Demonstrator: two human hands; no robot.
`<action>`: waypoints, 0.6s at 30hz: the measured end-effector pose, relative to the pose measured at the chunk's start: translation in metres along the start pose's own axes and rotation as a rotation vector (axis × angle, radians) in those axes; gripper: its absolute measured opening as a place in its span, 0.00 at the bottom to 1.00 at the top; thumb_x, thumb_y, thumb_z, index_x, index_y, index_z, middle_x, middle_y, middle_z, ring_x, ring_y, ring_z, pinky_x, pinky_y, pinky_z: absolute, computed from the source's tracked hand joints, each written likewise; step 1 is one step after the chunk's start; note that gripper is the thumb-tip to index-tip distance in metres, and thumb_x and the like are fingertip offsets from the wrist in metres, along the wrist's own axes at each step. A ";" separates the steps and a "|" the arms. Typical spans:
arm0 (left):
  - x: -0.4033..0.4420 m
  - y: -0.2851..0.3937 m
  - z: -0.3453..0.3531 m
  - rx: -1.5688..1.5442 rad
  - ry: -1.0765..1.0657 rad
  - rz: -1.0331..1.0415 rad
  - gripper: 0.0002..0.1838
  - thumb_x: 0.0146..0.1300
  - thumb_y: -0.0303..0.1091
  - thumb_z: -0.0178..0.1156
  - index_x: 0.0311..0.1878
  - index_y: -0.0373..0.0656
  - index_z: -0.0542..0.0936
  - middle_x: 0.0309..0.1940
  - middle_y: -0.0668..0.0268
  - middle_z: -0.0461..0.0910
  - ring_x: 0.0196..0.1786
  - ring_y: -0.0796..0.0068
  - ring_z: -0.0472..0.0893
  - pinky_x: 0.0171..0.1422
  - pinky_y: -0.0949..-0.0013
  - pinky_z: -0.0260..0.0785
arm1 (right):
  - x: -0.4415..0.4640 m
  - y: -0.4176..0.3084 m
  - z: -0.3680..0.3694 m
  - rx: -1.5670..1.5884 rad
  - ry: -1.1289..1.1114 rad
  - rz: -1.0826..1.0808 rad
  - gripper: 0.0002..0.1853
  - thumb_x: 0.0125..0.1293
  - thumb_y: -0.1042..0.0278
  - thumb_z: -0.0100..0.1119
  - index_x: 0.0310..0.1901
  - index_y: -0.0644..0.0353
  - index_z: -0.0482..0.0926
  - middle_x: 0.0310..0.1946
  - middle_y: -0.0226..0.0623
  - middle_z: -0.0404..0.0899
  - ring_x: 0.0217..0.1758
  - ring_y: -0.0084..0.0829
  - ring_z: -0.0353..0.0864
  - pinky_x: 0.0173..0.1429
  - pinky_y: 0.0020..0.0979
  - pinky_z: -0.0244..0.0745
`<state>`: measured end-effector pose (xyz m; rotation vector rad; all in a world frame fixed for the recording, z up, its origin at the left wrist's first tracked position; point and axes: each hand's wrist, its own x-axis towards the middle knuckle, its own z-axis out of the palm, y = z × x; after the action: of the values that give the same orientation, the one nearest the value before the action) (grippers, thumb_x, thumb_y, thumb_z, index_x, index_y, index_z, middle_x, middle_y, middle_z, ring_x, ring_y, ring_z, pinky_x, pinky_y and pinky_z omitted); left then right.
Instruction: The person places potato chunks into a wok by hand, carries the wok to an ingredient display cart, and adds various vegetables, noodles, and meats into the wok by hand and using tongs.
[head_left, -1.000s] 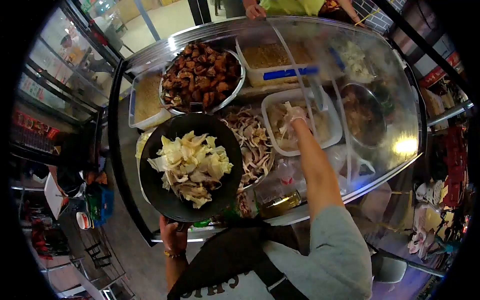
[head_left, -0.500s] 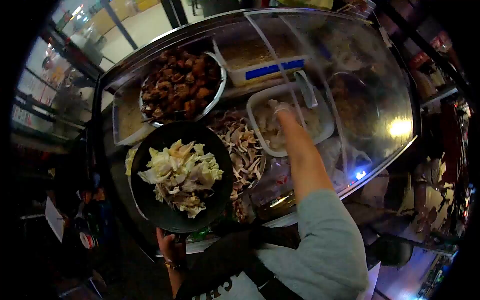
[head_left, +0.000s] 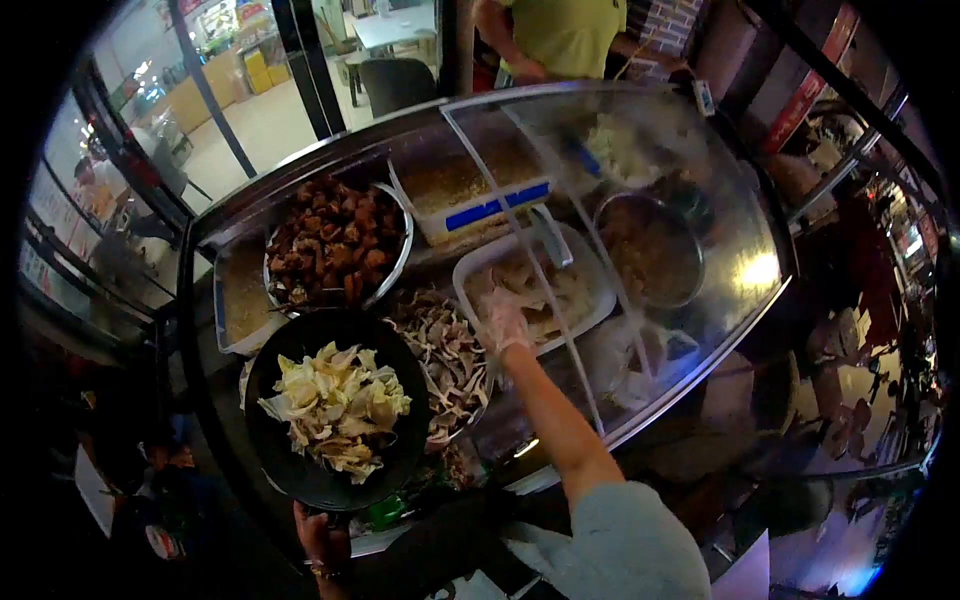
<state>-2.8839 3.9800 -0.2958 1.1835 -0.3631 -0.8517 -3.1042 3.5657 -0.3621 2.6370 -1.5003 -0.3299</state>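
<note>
Our left hand (head_left: pixel 322 537) grips the pan (head_left: pixel 280 460) of leaves (head_left: pixel 335 400), beside the pale strips (head_left: pixel 452 370). Our right hand (head_left: pixel 507 322) reaches into the white tub (head_left: pixel 461 276); whether its fingers close, we cannot tell.

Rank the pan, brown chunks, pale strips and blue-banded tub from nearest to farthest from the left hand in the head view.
1. Pan: held by the left hand.
2. Pale strips: right of the pan.
3. Brown chunks: beyond the pan.
4. Blue-banded tub: right of the chunks.
</note>
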 end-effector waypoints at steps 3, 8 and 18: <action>-0.010 0.023 0.024 -0.231 0.009 -0.073 0.36 0.44 0.28 0.54 0.63 0.42 0.61 0.56 0.58 0.67 0.55 0.60 0.71 0.56 0.55 0.69 | -0.016 -0.010 -0.019 0.057 -0.203 0.087 0.26 0.63 0.61 0.47 0.63 0.56 0.63 0.64 0.42 0.62 0.63 0.40 0.65 0.57 0.35 0.67; 0.000 0.023 0.022 -0.298 -0.073 -0.070 0.35 0.46 0.30 0.54 0.63 0.42 0.60 0.54 0.59 0.67 0.55 0.56 0.71 0.56 0.48 0.69 | -0.023 -0.009 -0.017 0.654 0.115 0.257 0.20 0.64 0.62 0.50 0.56 0.58 0.68 0.46 0.38 0.76 0.44 0.39 0.77 0.43 0.33 0.73; 0.000 0.013 -0.035 -0.201 -0.153 -0.061 0.34 0.45 0.27 0.54 0.61 0.40 0.60 0.47 0.58 0.71 0.45 0.59 0.76 0.48 0.53 0.74 | -0.011 -0.030 0.021 0.783 0.830 0.096 0.22 0.58 0.63 0.50 0.55 0.59 0.69 0.44 0.43 0.78 0.43 0.45 0.77 0.49 0.38 0.72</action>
<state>-2.8555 4.0048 -0.2969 0.9499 -0.3578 -1.0112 -3.0896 3.5915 -0.3865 2.5331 -1.5758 1.4353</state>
